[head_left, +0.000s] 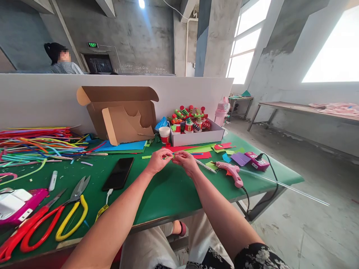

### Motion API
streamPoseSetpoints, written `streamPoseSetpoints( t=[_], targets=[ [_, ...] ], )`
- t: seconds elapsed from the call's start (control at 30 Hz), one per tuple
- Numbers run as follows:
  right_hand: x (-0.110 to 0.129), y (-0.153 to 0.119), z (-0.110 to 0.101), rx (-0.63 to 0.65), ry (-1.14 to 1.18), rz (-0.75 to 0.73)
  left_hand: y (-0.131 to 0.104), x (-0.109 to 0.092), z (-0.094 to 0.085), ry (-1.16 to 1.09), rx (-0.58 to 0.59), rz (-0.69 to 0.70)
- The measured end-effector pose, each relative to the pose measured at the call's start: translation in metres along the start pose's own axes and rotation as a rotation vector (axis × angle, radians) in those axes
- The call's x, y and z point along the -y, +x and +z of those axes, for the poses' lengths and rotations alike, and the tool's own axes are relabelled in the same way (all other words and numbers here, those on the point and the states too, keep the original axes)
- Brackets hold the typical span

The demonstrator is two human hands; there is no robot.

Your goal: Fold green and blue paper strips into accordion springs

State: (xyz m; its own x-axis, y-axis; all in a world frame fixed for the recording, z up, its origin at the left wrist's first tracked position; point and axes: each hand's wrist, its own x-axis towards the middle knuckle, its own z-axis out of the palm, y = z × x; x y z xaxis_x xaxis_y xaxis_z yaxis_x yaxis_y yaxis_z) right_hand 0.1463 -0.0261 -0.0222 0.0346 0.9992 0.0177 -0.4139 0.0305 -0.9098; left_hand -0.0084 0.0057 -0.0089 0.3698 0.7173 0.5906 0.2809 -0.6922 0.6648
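Note:
My left hand [158, 161] and my right hand [185, 162] meet above the green tabletop, both with fingers pinched closed. A tiny yellow-green bit shows between the fingertips, too small to name. Behind the hands lie strips and sheets of red paper [206, 155]. A white pen [206, 166] rests just right of my right hand. Farther right is a pink glue gun [230, 172] with its cord running off the table edge. A red-and-white paper cup [164, 134] stands behind my left hand.
A white box [196, 139] holds several decorated paper-cup figures. Left are pipe cleaners [42, 145], a phone [118, 173], yellow-handled scissors [73, 209] and red-handled cutters [33, 228]. An open cardboard box [123, 116] stands behind. A clear rod [291, 186] juts past the right edge.

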Motion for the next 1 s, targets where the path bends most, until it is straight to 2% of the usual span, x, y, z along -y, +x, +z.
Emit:
streamPoseSetpoints(
  t=[0.17,0.33,0.63,0.87,1.0],
  targets=[
    [0.0013,-0.0025,0.0019,-0.010,-0.064,-0.010,0.0001,-0.0025,0.0014,0.067,-0.011,0.021],
    [0.0032,-0.0046,0.0039,-0.007,-0.088,-0.014,-0.0002,-0.0002,0.0033,0.010,-0.020,-0.018],
    [0.0038,-0.0048,0.0045,-0.006,-0.092,-0.005,0.0008,0.0053,0.0065,-0.171,0.027,-0.238],
    [0.0020,-0.0033,0.0022,0.008,-0.080,-0.001,0.0007,0.0057,0.0072,-0.238,-0.005,-0.280],
    [0.0015,-0.0025,0.0016,-0.016,-0.076,-0.033,0.0010,0.0018,0.0038,-0.446,-0.013,-0.392]
  ],
)
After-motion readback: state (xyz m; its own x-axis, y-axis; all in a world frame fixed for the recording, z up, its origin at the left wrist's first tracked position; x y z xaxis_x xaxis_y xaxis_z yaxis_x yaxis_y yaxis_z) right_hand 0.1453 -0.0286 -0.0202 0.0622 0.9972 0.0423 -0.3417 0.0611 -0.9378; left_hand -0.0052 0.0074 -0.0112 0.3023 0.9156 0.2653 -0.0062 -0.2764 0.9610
